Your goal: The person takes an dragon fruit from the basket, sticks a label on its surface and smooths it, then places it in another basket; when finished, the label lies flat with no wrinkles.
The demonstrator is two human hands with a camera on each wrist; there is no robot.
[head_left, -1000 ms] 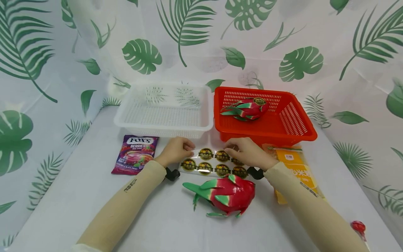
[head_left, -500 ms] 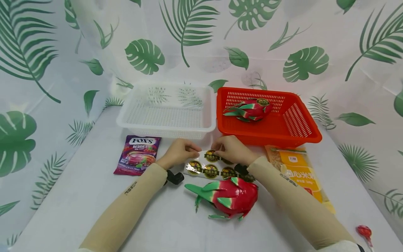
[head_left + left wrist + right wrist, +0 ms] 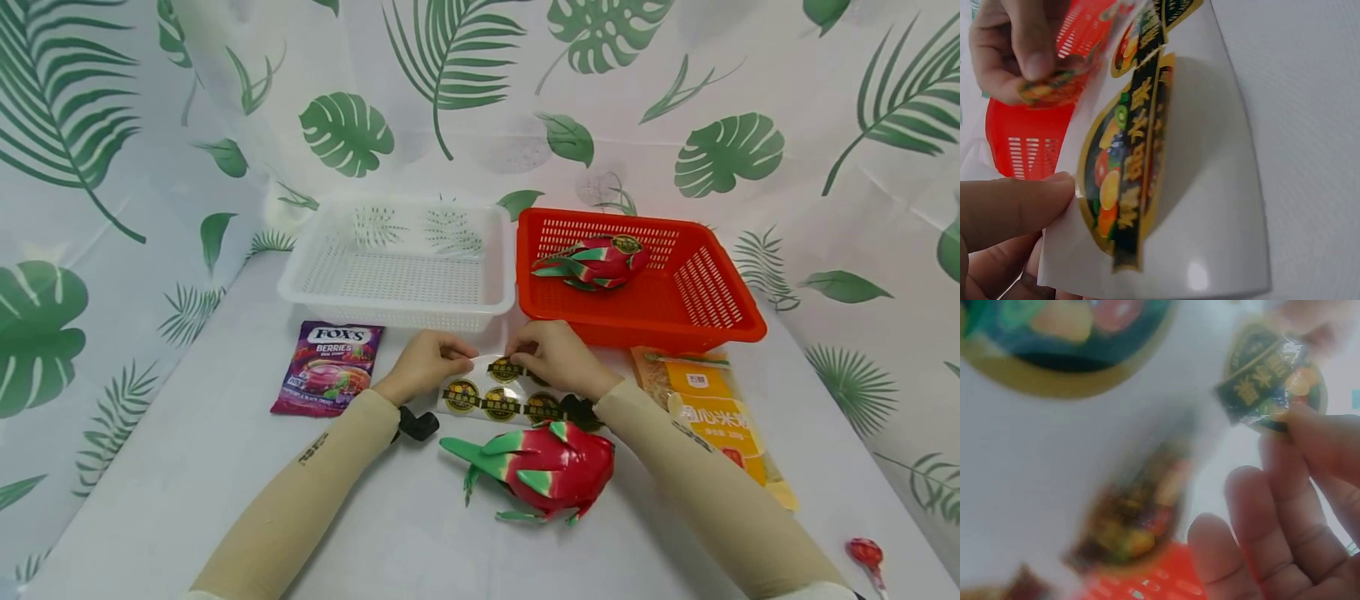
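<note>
Between both hands lies a glossy sheet (image 3: 481, 385) of round black-and-gold fruit stickers. My left hand (image 3: 423, 364) pinches the sheet's left end, with the thumb (image 3: 1016, 209) on top and other fingers beneath. My right hand (image 3: 562, 358) pinches one sticker (image 3: 1272, 387) between thumb and finger at the sheet's far side; whether it is fully off the sheet I cannot tell. In the left wrist view the sheet bends upward. Just in front of it, a red dragon fruit (image 3: 562, 467) with green scales rests on the table, touched by neither hand.
Behind the hands stand a white basket (image 3: 397, 308) and a red basket (image 3: 645, 327); the red one holds a stickered dragon fruit (image 3: 600, 265). A purple candy bag (image 3: 330, 371) lies left, an orange food bag (image 3: 723, 417) right. A red lollipop (image 3: 866, 552) lies near the front right.
My right hand has moved left along the sheet from its right part and now pinches a sticker near the middle. The left hand keeps its hold. The view has shifted slightly.
</note>
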